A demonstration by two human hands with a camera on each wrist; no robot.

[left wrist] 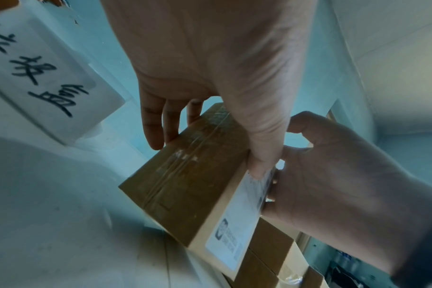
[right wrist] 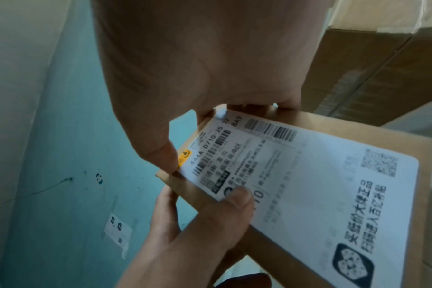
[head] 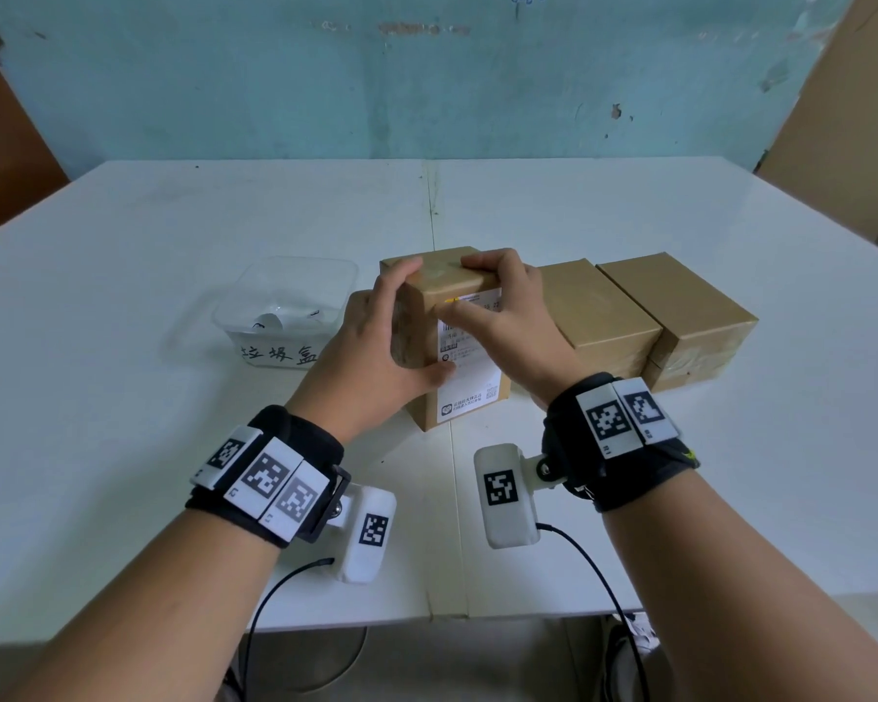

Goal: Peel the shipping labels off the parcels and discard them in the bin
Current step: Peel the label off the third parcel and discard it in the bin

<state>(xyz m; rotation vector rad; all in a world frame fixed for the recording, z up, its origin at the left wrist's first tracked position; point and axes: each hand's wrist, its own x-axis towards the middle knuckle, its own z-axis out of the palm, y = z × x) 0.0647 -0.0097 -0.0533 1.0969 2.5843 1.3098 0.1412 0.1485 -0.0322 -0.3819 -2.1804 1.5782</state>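
Note:
A brown cardboard parcel [head: 442,278] is tipped up on the white table, its white shipping label [head: 470,382] facing me. My left hand [head: 376,342] grips its left side, with the thumb [right wrist: 234,198] pressed on the label [right wrist: 308,185]. My right hand [head: 508,311] curls over the parcel's top edge, and its thumb tip [right wrist: 158,150] sits at the label's upper left corner by a yellow mark. The label lies flat on the box [left wrist: 185,185]. A clear plastic bin [head: 300,260] with handwritten characters stands to the left, with white scraps inside.
More brown parcels [head: 594,306] [head: 680,306] stand side by side just right of the held one, close to my right wrist. The table [head: 123,448] runs wide on both sides. A teal wall closes the back, and large cardboard sheets lean at the far right.

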